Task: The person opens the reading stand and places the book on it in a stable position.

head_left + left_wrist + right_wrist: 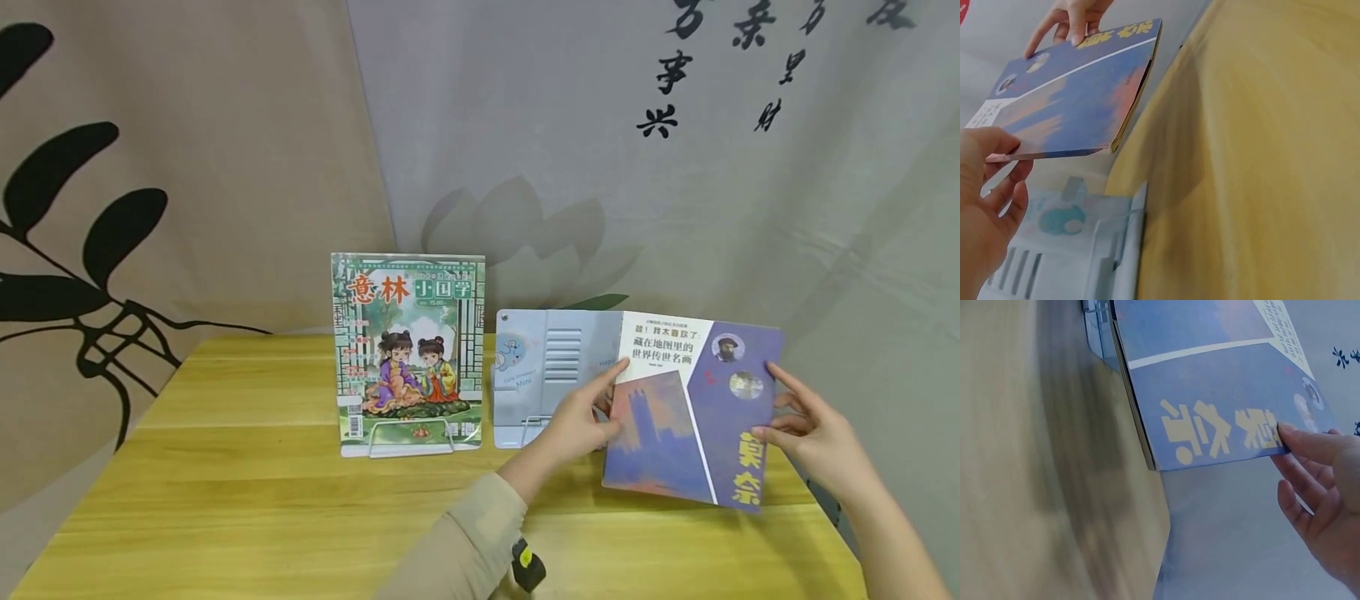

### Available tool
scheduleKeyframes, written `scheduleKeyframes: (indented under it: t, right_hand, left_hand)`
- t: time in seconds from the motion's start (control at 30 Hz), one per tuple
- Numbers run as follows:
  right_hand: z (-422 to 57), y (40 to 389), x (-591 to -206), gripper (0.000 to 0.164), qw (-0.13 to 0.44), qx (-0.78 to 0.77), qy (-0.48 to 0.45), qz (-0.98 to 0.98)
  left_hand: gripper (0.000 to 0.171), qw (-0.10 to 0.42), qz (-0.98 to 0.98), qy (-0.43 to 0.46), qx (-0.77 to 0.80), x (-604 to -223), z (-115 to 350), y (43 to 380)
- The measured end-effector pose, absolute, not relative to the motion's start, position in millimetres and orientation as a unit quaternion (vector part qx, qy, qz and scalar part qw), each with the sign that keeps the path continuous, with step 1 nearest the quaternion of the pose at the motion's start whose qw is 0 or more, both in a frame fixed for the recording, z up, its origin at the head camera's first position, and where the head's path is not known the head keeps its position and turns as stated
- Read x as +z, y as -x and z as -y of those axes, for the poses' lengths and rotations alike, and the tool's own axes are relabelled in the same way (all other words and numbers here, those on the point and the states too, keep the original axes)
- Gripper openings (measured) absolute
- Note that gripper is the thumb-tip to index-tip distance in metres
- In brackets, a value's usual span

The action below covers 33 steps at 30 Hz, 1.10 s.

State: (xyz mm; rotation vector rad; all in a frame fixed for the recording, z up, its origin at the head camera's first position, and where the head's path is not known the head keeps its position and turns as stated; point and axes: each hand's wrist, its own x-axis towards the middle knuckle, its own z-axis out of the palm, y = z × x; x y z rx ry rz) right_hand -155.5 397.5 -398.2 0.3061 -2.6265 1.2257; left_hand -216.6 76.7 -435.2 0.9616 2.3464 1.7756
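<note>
Both hands hold a thin book point(667, 417) with a purple and blue painted cover and yellow characters, raised and slightly tilted above the table. My left hand point(573, 429) pinches its left edge, thumb on the cover in the left wrist view. At the opposite edge, my right hand point(813, 433) pinches it near the yellow characters; its thumb point(1310, 440) lies on the cover. Behind the left hand stands a pale blue book stand point(558, 354) with slots and cartoon prints, its right part hidden by the book.
A green illustrated magazine point(420, 350) stands upright left of the book stand, with a wire holder point(411, 454) across its lower edge. The wooden table point(247, 500) meets a printed cloth backdrop point(525, 125). A small black object point(528, 568) shows beside the left sleeve.
</note>
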Motion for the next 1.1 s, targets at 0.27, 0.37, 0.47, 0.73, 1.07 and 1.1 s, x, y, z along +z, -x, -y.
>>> scheduleKeyframes:
  t: [0.27,0.37,0.47,0.73,1.07,1.1]
  right_hand:
    - [-384,165,-383,0.096,0.122,0.397,-0.111,0.903]
    - [-377,170,-376,0.096,0.130,0.395,-0.112,0.903]
    - [-370,176,-371,0.096,0.142,0.396,-0.120,0.899]
    - [-347,194,-359,0.095,0.172,0.408,-0.123,0.888]
    - [-321,217,-346,0.094,0.187,0.426,-0.123,0.877]
    - [-318,219,-345,0.094,0.189,0.426,-0.124,0.876]
  left_hand:
    - [0.094,-0.003,-0.763,-0.326,0.558,-421,-61,222]
    - [0.093,-0.010,-0.769,-0.331,0.546,-413,-53,225]
    - [0.093,-0.017,-0.780,-0.329,0.532,-404,-46,228]
    - [0.089,-0.043,-0.799,-0.335,0.498,-383,-23,236]
    - [0.079,-0.077,-0.792,-0.338,0.503,-368,-1,250]
    - [0.078,-0.082,-0.793,-0.335,0.502,-367,1,251]
